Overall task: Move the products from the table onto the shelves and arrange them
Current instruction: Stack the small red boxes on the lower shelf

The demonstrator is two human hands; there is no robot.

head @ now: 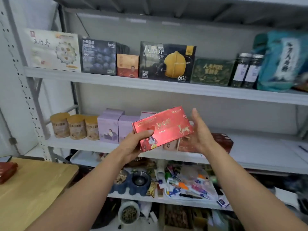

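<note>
I face the shelves (166, 87); table (36, 189) at lower left. The red box (164, 126) is held tilted before the middle shelf: my left hand (133, 145) clamps its lower corner, my right hand (201, 130), fingers straight, flanks its right end.

You are wearing the only camera on your head, and it is looking forward and slightly down at a metal shelving rack (20, 84) from within arm's reach. It is facing the rack nearly square on, a little from the left, so the upper shelf (150, 84) and middle shelf (258, 147) are sloping down toward the right edge. The wide lens is bowing the uprights. Your forearms are entering from the bottom edge, with your left hand (133, 145), right hand (202, 132) and a red box (166, 127) sitting near the centre. The table (33, 189) corner is showing at lower left.
</note>
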